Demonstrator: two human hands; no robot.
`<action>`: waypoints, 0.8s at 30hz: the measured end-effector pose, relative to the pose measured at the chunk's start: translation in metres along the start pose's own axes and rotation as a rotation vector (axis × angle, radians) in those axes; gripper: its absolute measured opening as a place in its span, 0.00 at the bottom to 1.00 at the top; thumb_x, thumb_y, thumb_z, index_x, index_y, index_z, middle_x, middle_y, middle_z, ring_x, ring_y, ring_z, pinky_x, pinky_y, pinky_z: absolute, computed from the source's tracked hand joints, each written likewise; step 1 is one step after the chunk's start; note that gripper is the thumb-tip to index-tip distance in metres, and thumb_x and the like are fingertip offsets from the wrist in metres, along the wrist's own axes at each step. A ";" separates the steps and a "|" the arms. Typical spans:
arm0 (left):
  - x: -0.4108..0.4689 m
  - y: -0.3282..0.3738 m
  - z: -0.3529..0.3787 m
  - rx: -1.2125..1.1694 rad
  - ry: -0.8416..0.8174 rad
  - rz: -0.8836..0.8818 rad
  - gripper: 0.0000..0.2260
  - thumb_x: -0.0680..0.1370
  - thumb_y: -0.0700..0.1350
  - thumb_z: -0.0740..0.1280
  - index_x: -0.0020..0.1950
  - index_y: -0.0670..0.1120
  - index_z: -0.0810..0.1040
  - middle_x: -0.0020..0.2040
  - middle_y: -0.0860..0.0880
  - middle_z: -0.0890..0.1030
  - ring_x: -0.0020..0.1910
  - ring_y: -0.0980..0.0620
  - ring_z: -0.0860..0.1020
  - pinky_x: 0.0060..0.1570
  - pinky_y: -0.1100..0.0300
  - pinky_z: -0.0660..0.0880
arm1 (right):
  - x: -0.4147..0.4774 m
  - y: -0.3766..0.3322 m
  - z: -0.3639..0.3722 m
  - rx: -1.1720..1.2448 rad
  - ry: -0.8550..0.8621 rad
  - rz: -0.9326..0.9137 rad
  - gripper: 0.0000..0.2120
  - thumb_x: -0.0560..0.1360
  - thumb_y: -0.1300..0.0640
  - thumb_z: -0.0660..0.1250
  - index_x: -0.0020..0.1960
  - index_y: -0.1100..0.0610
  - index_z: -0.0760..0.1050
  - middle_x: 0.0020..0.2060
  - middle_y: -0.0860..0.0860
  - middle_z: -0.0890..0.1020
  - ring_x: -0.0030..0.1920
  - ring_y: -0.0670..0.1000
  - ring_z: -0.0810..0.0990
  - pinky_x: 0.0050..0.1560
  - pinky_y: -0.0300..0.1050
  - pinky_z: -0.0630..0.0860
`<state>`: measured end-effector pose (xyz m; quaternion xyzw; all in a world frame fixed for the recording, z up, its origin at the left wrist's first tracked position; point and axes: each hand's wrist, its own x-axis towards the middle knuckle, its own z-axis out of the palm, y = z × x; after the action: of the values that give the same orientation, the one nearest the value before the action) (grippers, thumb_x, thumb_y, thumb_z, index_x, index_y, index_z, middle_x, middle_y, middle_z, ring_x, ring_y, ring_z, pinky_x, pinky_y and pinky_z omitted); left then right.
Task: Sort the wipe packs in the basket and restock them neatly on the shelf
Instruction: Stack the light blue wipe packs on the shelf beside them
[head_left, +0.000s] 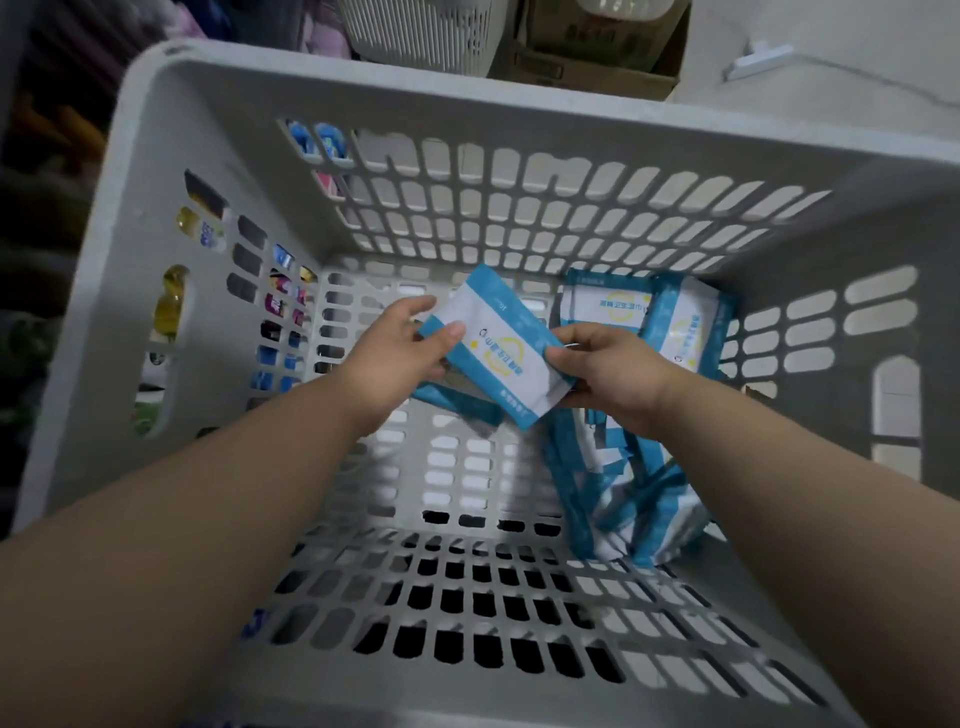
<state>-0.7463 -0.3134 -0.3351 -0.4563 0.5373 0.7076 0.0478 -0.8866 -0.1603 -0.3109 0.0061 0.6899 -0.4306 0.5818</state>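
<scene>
Both my hands reach down into a large grey slotted basket (156, 218). Between them is a blue-and-white wipe pack (506, 345), held flat above the basket floor. My left hand (400, 353) grips its left end with the thumb on top. My right hand (608, 374) pinches its right end. Another pack (457, 402) lies just beneath it, partly hidden. Two packs (670, 317) lean against the far right wall. Several more packs (623, 493) lie heaped on the floor at the right, under my right forearm.
Through the basket's left slots I see bottles (174, 301) and colourful goods on shelves. Beyond the far rim stand a white ribbed bin (415, 31) and a cardboard box (587, 52). The basket floor's left and near parts are bare.
</scene>
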 end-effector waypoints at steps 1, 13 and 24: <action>0.000 0.001 0.002 -0.086 0.035 -0.013 0.25 0.78 0.40 0.67 0.72 0.46 0.61 0.56 0.46 0.79 0.55 0.48 0.80 0.59 0.50 0.76 | 0.002 0.001 0.004 0.006 -0.004 0.006 0.05 0.80 0.62 0.60 0.52 0.59 0.74 0.46 0.55 0.81 0.45 0.51 0.80 0.46 0.43 0.81; 0.017 0.020 -0.017 0.752 -0.078 0.116 0.15 0.81 0.40 0.59 0.61 0.56 0.76 0.52 0.54 0.79 0.48 0.55 0.77 0.42 0.64 0.73 | -0.025 0.014 -0.030 -1.452 -0.087 -0.043 0.17 0.75 0.52 0.65 0.64 0.50 0.71 0.57 0.49 0.78 0.56 0.51 0.75 0.55 0.43 0.73; 0.037 -0.019 -0.007 1.560 -0.282 0.321 0.38 0.74 0.56 0.69 0.77 0.52 0.51 0.77 0.52 0.54 0.75 0.51 0.52 0.73 0.55 0.50 | -0.057 0.035 -0.058 -1.705 -0.142 0.040 0.12 0.79 0.52 0.58 0.60 0.44 0.74 0.58 0.47 0.77 0.56 0.52 0.76 0.55 0.44 0.73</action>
<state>-0.7529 -0.3267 -0.3744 -0.1152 0.9242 0.1779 0.3176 -0.8964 -0.0753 -0.2884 -0.4483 0.7398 0.2467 0.4368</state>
